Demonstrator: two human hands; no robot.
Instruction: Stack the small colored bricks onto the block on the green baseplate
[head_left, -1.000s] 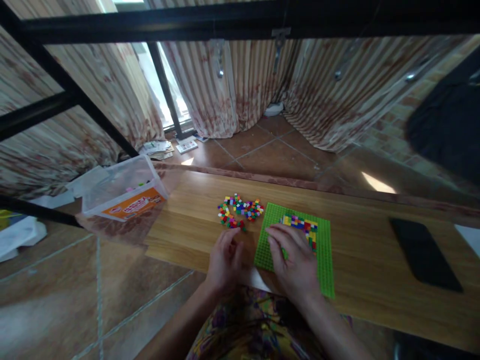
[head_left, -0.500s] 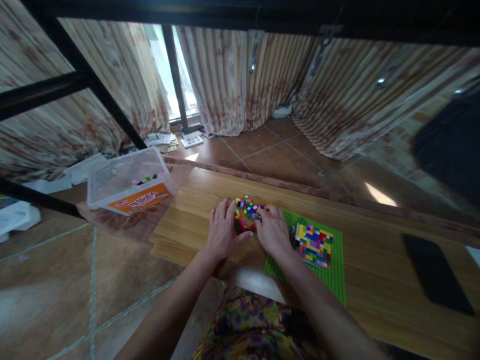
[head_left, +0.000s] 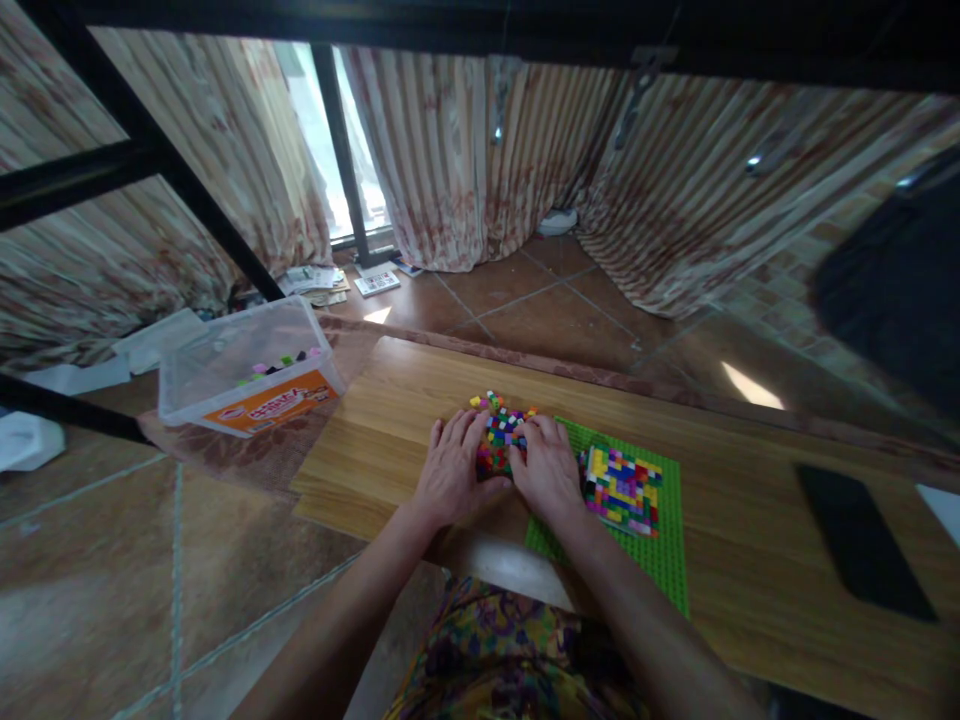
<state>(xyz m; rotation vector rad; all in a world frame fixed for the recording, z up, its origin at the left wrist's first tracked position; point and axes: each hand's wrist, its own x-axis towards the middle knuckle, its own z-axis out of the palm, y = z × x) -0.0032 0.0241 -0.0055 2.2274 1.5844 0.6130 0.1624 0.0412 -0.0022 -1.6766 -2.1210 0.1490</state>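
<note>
A heap of small coloured toy bricks (head_left: pixel 501 432) lies on the wooden table between my two hands. My left hand (head_left: pixel 454 470) rests along the heap's left side, fingers stretched out and touching the bricks. On the other side, my right hand (head_left: pixel 549 465) lies against the heap with its fingers extended and slightly bent. Neither hand grips a brick that I can make out. To the right, a green baseplate (head_left: pixel 667 560) lies partly under my right forearm. It carries a square block of many-coloured bricks (head_left: pixel 624 490).
A clear plastic box (head_left: pixel 247 350) with an orange label and some bricks inside stands on the left. A dark flat phone-like slab (head_left: pixel 862 540) lies on the right of the table (head_left: pixel 390 400). A black metal frame (head_left: pixel 187 215) crosses the upper left.
My left hand has moved slightly right against the bricks, and the heap between my hands is narrower and more bunched together. The view has shifted slightly.
</note>
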